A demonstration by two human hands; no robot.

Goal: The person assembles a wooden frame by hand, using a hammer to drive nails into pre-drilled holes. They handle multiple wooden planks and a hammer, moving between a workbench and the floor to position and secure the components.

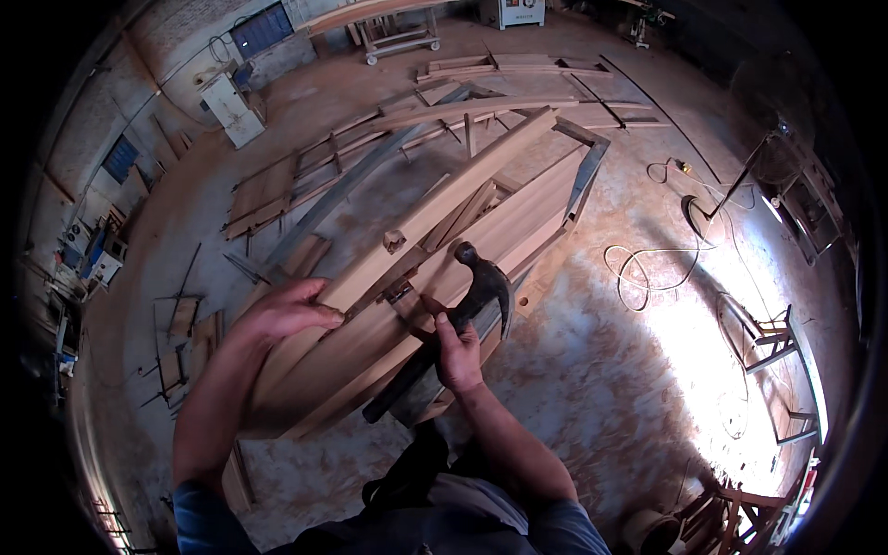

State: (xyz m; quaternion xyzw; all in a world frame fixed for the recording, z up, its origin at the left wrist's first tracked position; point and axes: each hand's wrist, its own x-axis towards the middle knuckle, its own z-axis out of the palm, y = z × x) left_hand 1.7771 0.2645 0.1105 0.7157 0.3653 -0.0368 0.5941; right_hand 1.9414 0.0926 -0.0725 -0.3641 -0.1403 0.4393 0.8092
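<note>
My right hand (458, 354) is wrapped around a claw hammer (483, 289) near its head, with the claw to the right and the dark handle slanting down to the left. Under the hammer lie several long planks and beams. The top one is a squared wooden beam (453, 190) with a cut hole in its upper face. Around the near end of this beam, my left hand (291, 312) is closed, its fingertips at the right side. Just right of the beam a short wooden piece (404, 294) stands across the boards, partly hidden.
Wooden frames (268, 190) and boards lie beyond on the dusty floor. A blue-grey metal support (585, 176) carries the far end of the planks. Looped cable (638, 277) trails on the right, near a dark pedestal fan (782, 157). A white cabinet (231, 109) stands far left.
</note>
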